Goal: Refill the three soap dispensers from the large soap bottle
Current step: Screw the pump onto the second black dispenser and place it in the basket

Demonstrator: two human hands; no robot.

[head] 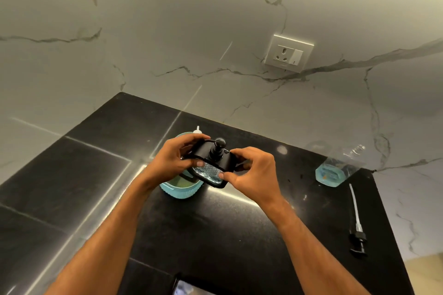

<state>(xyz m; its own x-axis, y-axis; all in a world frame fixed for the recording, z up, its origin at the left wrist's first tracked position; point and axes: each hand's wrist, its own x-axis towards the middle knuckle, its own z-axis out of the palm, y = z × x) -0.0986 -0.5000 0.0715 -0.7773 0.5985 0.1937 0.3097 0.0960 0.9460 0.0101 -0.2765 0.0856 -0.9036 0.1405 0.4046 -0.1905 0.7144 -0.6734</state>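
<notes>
Left hand (176,158) grips the black holder's left end; between the hands, lifted off the dark surface (72,175), sits the glass soap dispenser (209,171) with its black pump. Right hand (251,170) pinches its right corner. Beyond the right hand stands the large soap bottle (335,170), open. The glass looks heavy, slick, breakable; hold the frame.

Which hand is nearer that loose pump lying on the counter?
Right. The right hand holds the dispenser on the side toward the pump; the left hand holds its far side.
</notes>
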